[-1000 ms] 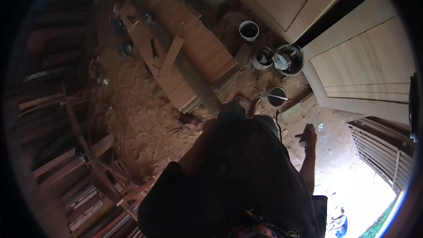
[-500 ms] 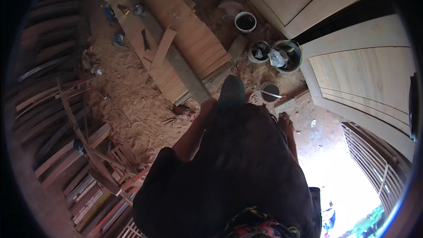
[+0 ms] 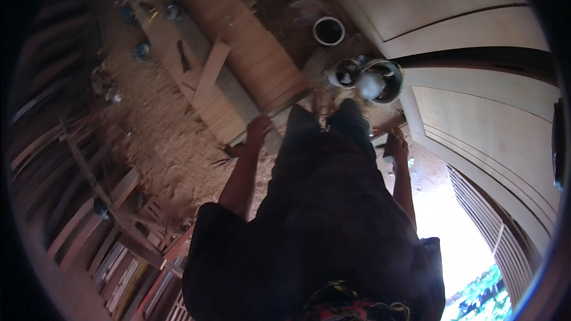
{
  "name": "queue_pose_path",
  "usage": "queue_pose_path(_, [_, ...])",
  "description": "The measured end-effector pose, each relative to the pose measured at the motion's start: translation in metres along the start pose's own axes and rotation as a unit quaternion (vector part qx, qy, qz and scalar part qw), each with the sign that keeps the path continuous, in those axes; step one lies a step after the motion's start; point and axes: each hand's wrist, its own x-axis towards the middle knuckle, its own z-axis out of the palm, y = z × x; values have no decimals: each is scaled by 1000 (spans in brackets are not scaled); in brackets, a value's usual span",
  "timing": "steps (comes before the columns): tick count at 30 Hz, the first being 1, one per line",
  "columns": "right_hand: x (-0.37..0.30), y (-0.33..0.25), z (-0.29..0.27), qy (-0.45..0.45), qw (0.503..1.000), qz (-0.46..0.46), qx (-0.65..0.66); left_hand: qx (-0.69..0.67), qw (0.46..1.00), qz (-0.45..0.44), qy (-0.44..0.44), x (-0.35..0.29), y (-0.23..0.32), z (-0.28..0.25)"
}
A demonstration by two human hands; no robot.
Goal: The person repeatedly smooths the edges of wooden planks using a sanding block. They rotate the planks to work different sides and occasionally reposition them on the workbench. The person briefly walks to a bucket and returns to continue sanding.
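Observation:
My left hand (image 3: 259, 127) is over the near end of a long grey board (image 3: 241, 95), its fingers loosely apart and nothing visible in them. Whether it touches the board I cannot tell. Off to my right side, my right hand (image 3: 398, 142) hangs low with its fingers curled round a small, flat, greyish piece that I cannot make out. Between the hands are my legs. Beyond the left hand lies a wide panel of joined reddish-brown planks (image 3: 238, 30), and a short loose wooden offcut (image 3: 212, 69) rests across the grey board.
Ahead on the right stand a white-rimmed bucket (image 3: 329, 31), a smaller bucket (image 3: 344, 74) and a larger tub (image 3: 391, 77) with a pale bundle in it. Pale panelled wooden doors (image 3: 476, 107) lean at the right. Stacked timber (image 3: 77, 220) lines the left; sawdust (image 3: 160, 125) covers the ground.
My left hand has shifted left and a little forward. My right hand has swung outward and forward, away from my body. Both legs now show, and the view has turned slightly.

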Motion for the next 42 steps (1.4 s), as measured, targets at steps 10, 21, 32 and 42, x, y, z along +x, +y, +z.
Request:
queue_pose_path(10, [14,-141,77,-140,964,-216,-71,82,995,-25,45,-22,19,67])
queue_pose_path(21, [-67,-257,152,-344,797,-450,-211,72,960,-14,-271,-72,113,266])
queue_pose_path(32, [-63,-286,137,-413,762,-427,-257,30,961,6,-275,-51,109,287])
queue_pose_path(42, [17,-328,91,-188,875,-425,-135,303,854,368,-209,-23,118,288])
